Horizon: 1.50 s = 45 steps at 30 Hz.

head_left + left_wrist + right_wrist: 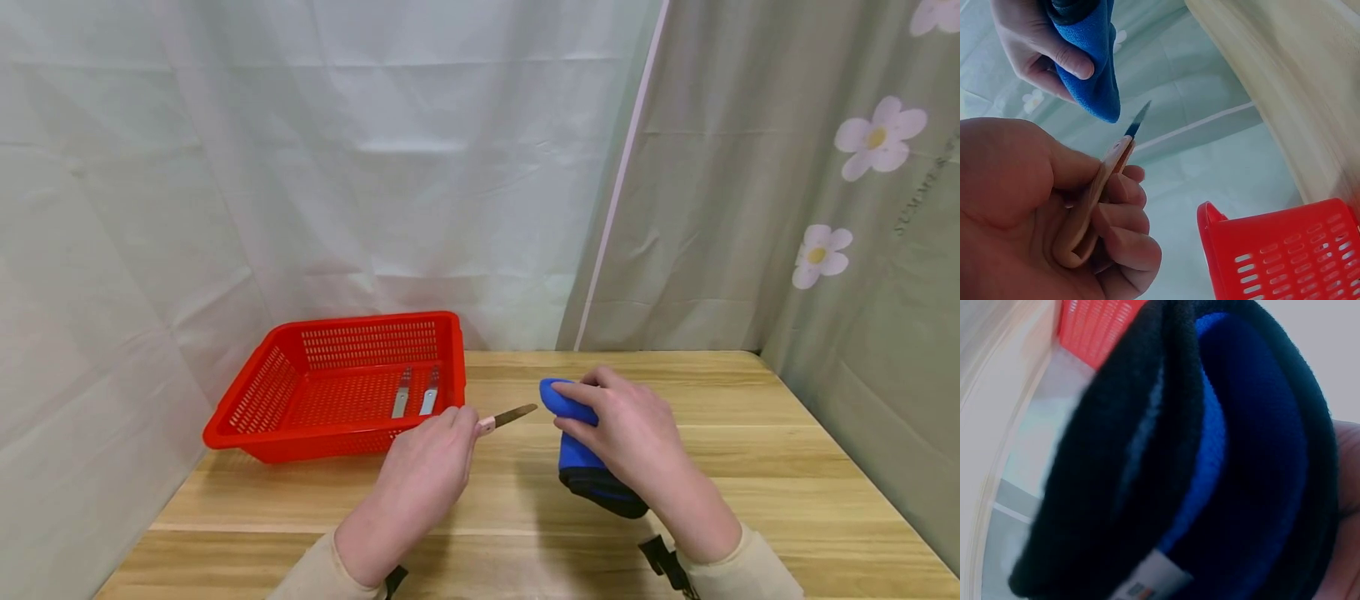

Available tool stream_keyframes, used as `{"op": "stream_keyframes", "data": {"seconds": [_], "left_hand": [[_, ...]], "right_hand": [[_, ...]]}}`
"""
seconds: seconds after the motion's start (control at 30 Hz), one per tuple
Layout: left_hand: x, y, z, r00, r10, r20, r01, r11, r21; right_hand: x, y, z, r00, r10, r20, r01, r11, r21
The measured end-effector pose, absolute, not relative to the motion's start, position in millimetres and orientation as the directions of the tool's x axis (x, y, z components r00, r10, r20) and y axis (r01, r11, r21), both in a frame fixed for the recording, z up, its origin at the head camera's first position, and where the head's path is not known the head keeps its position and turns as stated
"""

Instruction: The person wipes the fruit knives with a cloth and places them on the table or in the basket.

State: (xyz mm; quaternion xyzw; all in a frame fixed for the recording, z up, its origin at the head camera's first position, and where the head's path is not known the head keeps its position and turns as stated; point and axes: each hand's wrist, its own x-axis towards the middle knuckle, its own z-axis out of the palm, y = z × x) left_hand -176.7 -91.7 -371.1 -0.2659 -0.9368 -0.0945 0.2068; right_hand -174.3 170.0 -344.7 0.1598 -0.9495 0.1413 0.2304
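Observation:
My left hand grips the pale handle of a small knife; its blade points right and away. In the left wrist view the handle shows a lengthwise slot, like a folding knife, and the fingers curl round it. My right hand pinches a folded blue cloth with black edging between thumb and fingers. A white label shows on the cloth in the right wrist view. The blade tip lies just left of the cloth, with a small gap between them.
A red perforated plastic basket stands at the left of the wooden table. Inside it lie two slim silver-coloured utensils, side by side. Pale curtains hang behind and at both sides, the right one with flowers.

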Motion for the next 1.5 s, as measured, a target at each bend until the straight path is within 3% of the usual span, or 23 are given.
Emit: {"op": "stream_keyframes", "data": {"seconds": [0.47, 0.93, 1.5], "left_hand": [[-178, -92, -372, -0.779, 0.453, 0.434, 0.535, 0.841, 0.083], [-178, -90, -369, -0.817, 0.456, 0.353, 0.517, 0.850, 0.100], [-174, -87, -370, -0.793, 0.477, 0.378, 0.548, 0.830, 0.103]], "right_hand": [[-170, 166, -343, -0.810, -0.253, 0.529, -0.405, 0.893, -0.194], [-165, 151, -347, -0.739, -0.362, 0.568, -0.502, 0.858, -0.106], [-158, 139, -352, -0.755, -0.395, 0.523, -0.527, 0.840, -0.126]]}}
